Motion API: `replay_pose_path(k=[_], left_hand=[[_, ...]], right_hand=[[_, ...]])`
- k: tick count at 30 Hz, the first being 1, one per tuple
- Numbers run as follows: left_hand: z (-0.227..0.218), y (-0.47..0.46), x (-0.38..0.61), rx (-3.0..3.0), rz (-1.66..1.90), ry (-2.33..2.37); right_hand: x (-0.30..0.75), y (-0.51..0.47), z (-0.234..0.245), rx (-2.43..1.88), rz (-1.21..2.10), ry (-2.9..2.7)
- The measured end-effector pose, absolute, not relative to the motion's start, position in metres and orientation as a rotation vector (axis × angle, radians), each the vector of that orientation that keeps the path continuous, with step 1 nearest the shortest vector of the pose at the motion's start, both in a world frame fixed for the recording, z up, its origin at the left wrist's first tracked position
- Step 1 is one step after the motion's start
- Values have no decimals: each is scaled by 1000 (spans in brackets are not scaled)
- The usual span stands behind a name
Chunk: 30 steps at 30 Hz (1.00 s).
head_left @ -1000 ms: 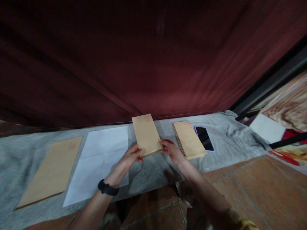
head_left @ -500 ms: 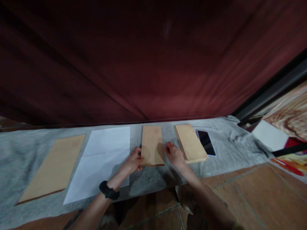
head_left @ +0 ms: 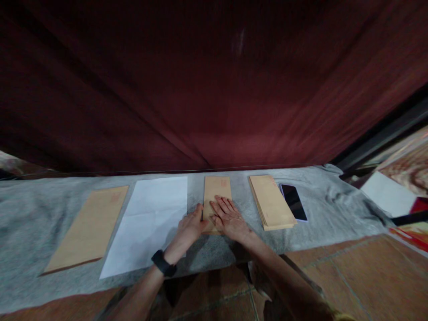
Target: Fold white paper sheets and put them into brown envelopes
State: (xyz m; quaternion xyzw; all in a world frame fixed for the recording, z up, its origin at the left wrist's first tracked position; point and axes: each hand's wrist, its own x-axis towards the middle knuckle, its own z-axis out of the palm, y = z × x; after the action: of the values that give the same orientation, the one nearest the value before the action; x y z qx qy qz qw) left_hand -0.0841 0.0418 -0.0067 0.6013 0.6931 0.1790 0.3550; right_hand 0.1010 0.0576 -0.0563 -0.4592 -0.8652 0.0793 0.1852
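A single brown envelope (head_left: 217, 189) lies flat on the grey cloth (head_left: 33, 209) in the middle. My right hand (head_left: 229, 218) rests on its near half, fingers stretched out flat, pressing it down. My left hand (head_left: 189, 229) is at the envelope's left near edge, fingers curled against it and thumb touching the paper; a black watch sits on that wrist. A white paper sheet (head_left: 149, 220) lies just left of my left hand.
A stack of brown envelopes (head_left: 271, 201) lies to the right, with a black phone (head_left: 293, 201) beside it. A larger brown envelope (head_left: 90, 227) lies far left. A dark red curtain (head_left: 214, 89) hangs behind. Brown tiled floor (head_left: 351, 276) is near me.
The envelope was held tilted up in both hands; now it lies flat on the cloth. My right hand let go, then moved onto it with fingers spread.
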Motion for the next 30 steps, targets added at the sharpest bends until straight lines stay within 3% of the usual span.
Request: replay_pose_path(k=[3,10,30], left_hand=[[-2,45,-78,1894,264,1937],[-29,50,-52,2452,531,1690],[-58,22,-46,2659,443,1658]], right_hand=[[101,58,-61,-1304,134,-2457],[105,60,-69,-1299,121,-2530],[155,86,-59,-1210,330,-2538]])
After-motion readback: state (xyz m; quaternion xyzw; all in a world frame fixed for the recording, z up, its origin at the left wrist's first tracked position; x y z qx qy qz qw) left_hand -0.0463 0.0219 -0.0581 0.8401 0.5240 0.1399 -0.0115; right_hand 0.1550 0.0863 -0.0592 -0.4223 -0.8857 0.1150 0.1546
